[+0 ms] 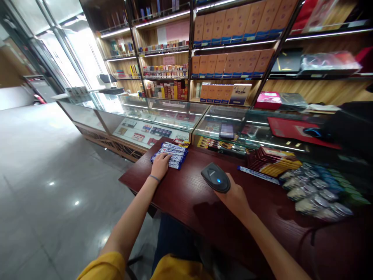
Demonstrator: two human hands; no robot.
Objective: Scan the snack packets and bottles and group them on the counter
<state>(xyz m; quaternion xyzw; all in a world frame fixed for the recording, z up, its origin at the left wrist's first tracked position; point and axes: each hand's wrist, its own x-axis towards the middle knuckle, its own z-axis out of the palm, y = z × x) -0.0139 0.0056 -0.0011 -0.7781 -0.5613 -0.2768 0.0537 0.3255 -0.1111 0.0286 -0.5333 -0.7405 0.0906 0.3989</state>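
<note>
My left hand (160, 165) lies on a row of blue-and-silver stick-shaped packets (176, 159) at the left end of the dark red-brown table (180, 190). Its fingers are laid over the near-left part of the packets, with their tips partly hidden. In my right hand (236, 197) is a black handheld barcode scanner (216, 177), held above the table with a blue light lit on top. My fingers wrap round its handle, which is mostly hidden. A single blue-and-white stick packet (258, 174) lies apart, to the right of the scanner.
Yellow-and-brown packs (272, 161) and silver, blue and green packets (320, 190) lie at the table's right. Behind runs a glass display counter (163, 111) with a red mat (300, 132) and a mouse (313, 132) on top. Shelves of orange boxes (230, 64) line the wall.
</note>
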